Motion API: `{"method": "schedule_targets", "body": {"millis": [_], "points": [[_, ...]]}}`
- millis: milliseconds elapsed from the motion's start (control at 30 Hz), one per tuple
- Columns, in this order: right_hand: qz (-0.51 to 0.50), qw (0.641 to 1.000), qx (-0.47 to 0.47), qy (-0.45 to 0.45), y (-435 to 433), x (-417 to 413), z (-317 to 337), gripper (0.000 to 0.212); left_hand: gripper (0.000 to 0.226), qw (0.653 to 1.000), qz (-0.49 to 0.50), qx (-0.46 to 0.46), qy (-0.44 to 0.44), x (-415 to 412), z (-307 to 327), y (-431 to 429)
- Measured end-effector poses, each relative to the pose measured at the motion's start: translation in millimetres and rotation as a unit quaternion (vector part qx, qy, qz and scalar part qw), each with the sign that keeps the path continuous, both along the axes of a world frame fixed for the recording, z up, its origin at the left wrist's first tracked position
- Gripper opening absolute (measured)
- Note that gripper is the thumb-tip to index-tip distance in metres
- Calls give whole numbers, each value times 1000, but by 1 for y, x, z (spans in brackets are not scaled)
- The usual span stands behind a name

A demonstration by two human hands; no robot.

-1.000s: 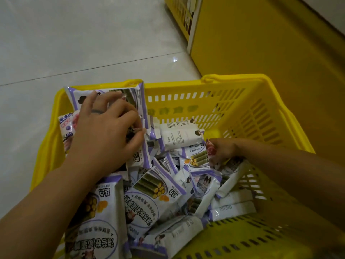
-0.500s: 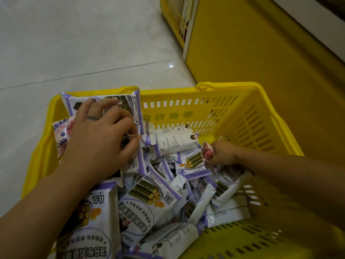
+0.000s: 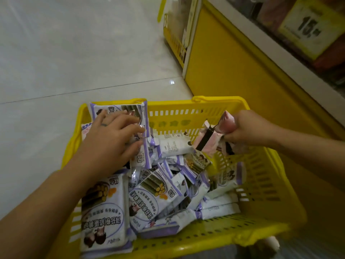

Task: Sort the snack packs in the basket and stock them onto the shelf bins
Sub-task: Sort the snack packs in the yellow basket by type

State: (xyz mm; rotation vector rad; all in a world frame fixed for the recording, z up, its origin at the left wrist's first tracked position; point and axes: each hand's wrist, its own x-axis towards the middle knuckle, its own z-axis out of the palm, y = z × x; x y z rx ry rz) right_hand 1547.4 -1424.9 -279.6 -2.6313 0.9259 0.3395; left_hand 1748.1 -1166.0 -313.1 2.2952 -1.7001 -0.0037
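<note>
Entry: we find the basket [image 3: 177, 116] on the floor [image 3: 74, 53], just left of the shelf unit [image 3: 233, 71] that runs along the right.

A heap of snack packs [image 3: 168, 184] lies in the basket, mostly at its left and middle.

One big pack [image 3: 104, 217] lies on the heap at the near left. An upright pack [image 3: 130, 106] leans on the far wall at the far-left corner.

The left hand [image 3: 110, 144] rests on packs just before the upright one. The right hand [image 3: 248, 129] holds small packs [image 3: 211, 141] above the basket's far-right part.

A second basket [image 3: 173, 40] sits behind, by the shelf end. A price tag [image 3: 308, 25] sits on the shelf, upper right.
</note>
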Motion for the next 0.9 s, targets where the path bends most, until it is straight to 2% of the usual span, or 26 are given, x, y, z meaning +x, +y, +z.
{"method": "schedule_targets", "body": {"millis": [67, 167, 200, 267, 333, 467, 533, 633, 767, 900], "points": [[-6, 996, 84, -40, 21, 10, 20, 36, 44, 999, 4, -28, 37, -3, 8, 9], [-9, 972, 222, -71, 60, 31, 37, 9, 45, 982, 29, -74, 169, -6, 20, 26], [-1, 964, 256, -76, 73, 39, 40, 8, 47, 971, 36, -82, 221, -7, 23, 33], [24, 951, 302, -65, 98, 53, 45, 19, 58, 945, 47, -70, 317, -13, 31, 46], [37, 938, 342, -45, 121, 62, 44, 21, 56, 936, 38, -20, 350, -21, 36, 57], [35, 901, 432, -30, 160, 61, 22, 16, 61, 935, -1, 50, 351, -26, 34, 82], [36, 891, 451, -23, 173, 53, 8, 30, 67, 944, 6, 100, 314, -24, 31, 96], [-3, 911, 412, -11, 183, 41, -7, 59, 81, 960, 41, 187, 206, -29, 22, 112], [-44, 904, 425, -27, 192, 27, -18, 66, 89, 981, 12, 157, 112, -51, 15, 115], [23, 922, 387, -3, 204, 18, -24, 80, 84, 988, -13, 148, 51, -64, 10, 110]]}}
